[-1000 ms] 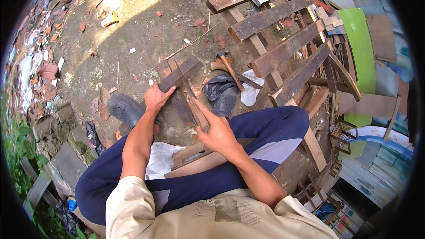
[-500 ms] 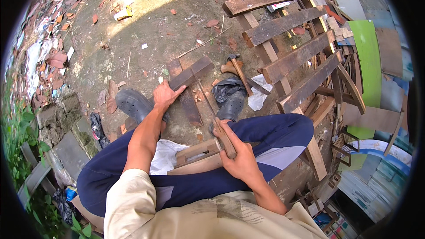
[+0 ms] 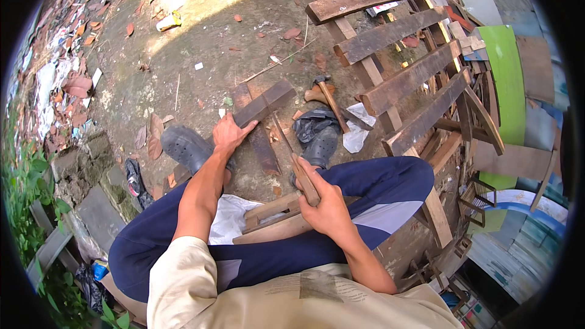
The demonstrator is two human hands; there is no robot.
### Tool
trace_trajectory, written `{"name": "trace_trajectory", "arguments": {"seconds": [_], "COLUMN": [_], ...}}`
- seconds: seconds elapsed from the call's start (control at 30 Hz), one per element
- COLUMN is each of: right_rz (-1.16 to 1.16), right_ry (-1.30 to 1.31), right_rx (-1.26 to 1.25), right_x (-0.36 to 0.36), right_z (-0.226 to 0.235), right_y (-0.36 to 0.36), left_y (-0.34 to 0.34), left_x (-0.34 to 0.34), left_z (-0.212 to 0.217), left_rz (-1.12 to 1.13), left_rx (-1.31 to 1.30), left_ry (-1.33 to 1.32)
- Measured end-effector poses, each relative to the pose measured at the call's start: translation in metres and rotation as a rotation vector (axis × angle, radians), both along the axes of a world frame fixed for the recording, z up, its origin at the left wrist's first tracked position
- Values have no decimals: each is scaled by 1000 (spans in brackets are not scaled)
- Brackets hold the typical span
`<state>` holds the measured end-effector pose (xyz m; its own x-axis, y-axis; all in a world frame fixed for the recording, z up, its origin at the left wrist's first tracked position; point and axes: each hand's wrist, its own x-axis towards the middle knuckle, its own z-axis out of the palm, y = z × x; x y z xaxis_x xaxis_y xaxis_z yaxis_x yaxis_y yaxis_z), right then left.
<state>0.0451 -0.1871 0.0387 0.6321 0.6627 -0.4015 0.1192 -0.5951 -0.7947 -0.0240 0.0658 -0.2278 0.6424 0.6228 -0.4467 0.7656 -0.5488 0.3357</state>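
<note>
My left hand (image 3: 230,134) grips the near-left end of a short dark wooden block (image 3: 268,101), thumb stretched along its near side. The block lies across a flat dark plank (image 3: 263,149) on the ground. In my right hand (image 3: 329,208) is the wooden handle of a handsaw (image 3: 306,181), fingers closed round it. The saw's narrow blade points forward and left, its far end at the block's near edge by a thin line across the wood. Its teeth cannot be made out.
Right of the block lie a hammer (image 3: 331,102) and a crumpled black plastic bag (image 3: 315,124). A slatted wooden frame (image 3: 409,79) fills the right side. Between my legs are pieces of wood (image 3: 274,229) and white plastic (image 3: 228,219). Leaves and litter (image 3: 61,85) cover the far left.
My right hand has pushed the saw handle slightly forward, away from my body. My left hand keeps its hold on the block, which stays in place.
</note>
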Motion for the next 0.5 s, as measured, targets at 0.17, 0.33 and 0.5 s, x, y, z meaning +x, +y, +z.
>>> {"name": "trace_trajectory", "arguments": {"seconds": [0.17, 0.33, 0.5], "right_rz": [-52, 20, -37], "right_ry": [100, 100, 32], "right_rx": [-174, -131, -100], "right_x": [60, 5, 49], "right_z": [-77, 13, -87], "right_y": [84, 7, 61], "left_y": [-7, -7, -11], "left_x": [14, -1, 14], "left_z": [6, -3, 8], "left_rz": [-26, -1, 19], "left_rx": [-34, 31, -39], "left_ry": [0, -38, -2]}}
